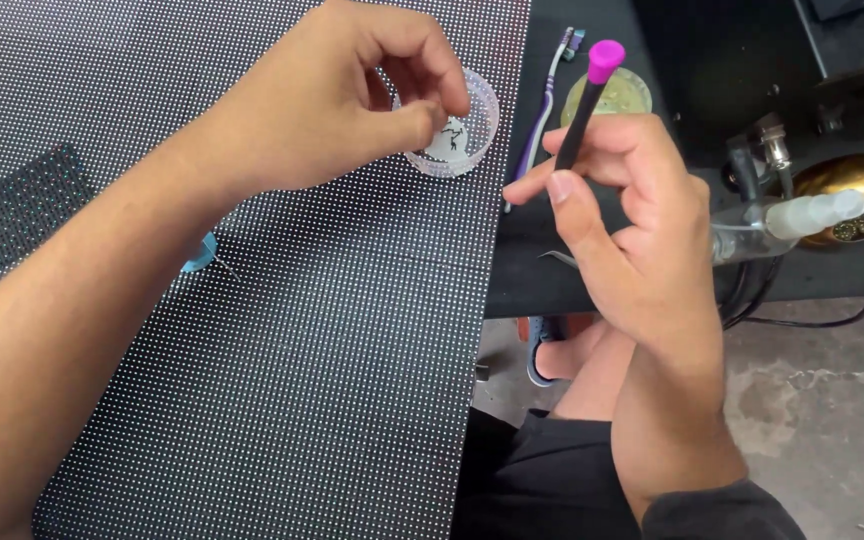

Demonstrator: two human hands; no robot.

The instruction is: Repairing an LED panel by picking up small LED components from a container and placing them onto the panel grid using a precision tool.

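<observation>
My left hand hovers over a small clear plastic cup that stands on a large black dotted LED panel. Its thumb and forefinger are pinched together just above the cup's mouth; whether a tiny part sits between them cannot be told. Small dark bits lie in the cup's white bottom. My right hand holds a slim black tool with a magenta cap upright between thumb and fingers, to the right of the panel's edge.
A toothbrush and a round yellowish dish lie on the dark bench behind my right hand. A clear squeeze bottle and a brass bowl sit at right. Tweezers poke out below my hand. A blue object shows under my left forearm.
</observation>
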